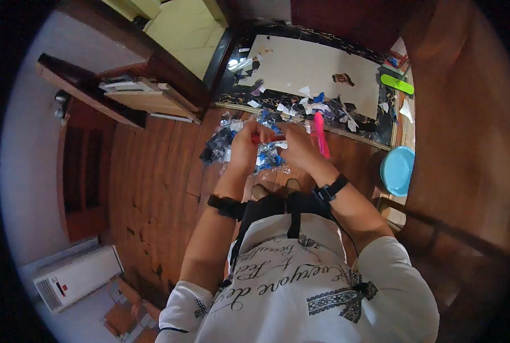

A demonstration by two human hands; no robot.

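My left hand [247, 144] is closed around one end of a thin red stick-like thing [273, 138], whose kind I cannot make out. The other end meets my right hand [296, 144], its fingers curled in around it. Both hands are at chest front, over a pile of crumpled clear plastic and dark, blue and white scraps [216, 146] on the wooden floor. Just right of my right hand is a long bright pink object [322, 140], partly hidden by it; whether my hand touches it I cannot tell.
Beyond the pile lies a pale board [300, 66] on a dark marbled slab [226, 86], strewn with paper scraps [306, 106]. A green plastic piece [397, 84] rests at its right end. A blue basin [398, 171] stands at right, a wooden cabinet [83, 171] at left.
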